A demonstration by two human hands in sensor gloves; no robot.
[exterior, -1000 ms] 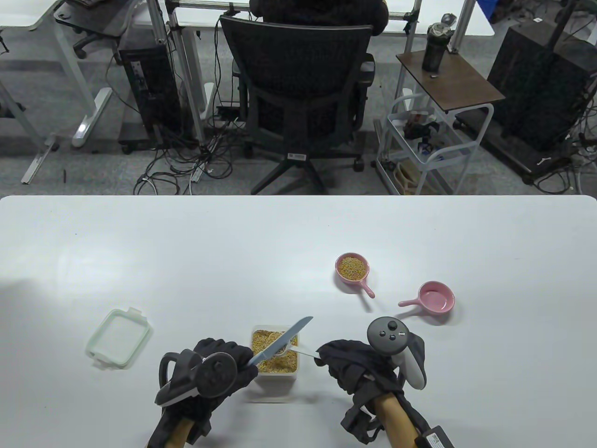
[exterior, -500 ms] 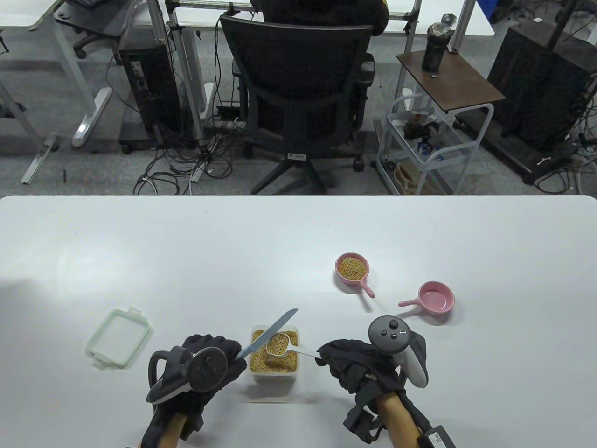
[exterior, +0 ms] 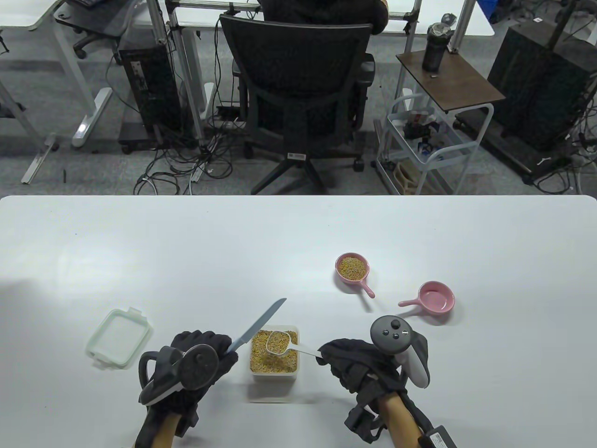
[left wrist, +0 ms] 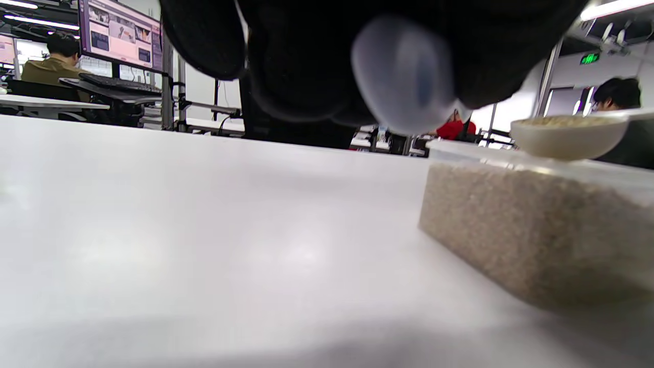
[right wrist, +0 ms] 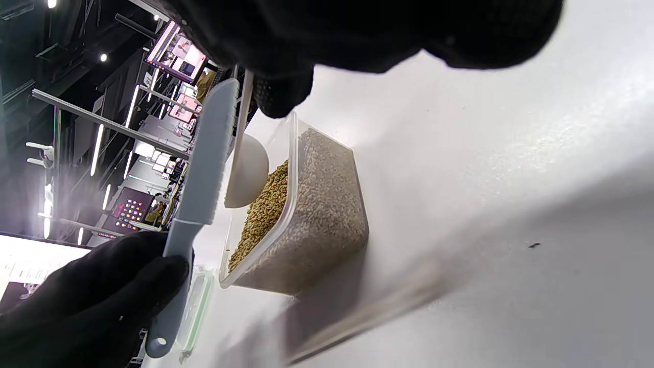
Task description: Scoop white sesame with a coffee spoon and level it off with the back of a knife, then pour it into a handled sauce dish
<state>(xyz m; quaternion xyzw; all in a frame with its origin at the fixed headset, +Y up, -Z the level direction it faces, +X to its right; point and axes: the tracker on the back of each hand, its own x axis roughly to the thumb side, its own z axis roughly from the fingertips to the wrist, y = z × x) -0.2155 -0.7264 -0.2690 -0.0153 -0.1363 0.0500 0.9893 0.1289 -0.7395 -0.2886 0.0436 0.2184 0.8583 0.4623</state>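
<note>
A clear box of sesame stands at the table's near middle. My right hand pinches the handle of a white coffee spoon, whose filled bowl hovers level over the box. My left hand grips a pale blue knife left of the box, blade pointing up and away, just clear of the spoon. The knife shows beside the spoon in the right wrist view. An empty pink handled sauce dish sits to the right.
A second pink handled dish holding sesame sits beyond the box. The box's lid lies to the left of my left hand. The box's side fills the right of the left wrist view.
My left hand has drawn the knife leftward across the spoon and off it. The spoon's heap now looks flat. The right hand stayed nearly still.
</note>
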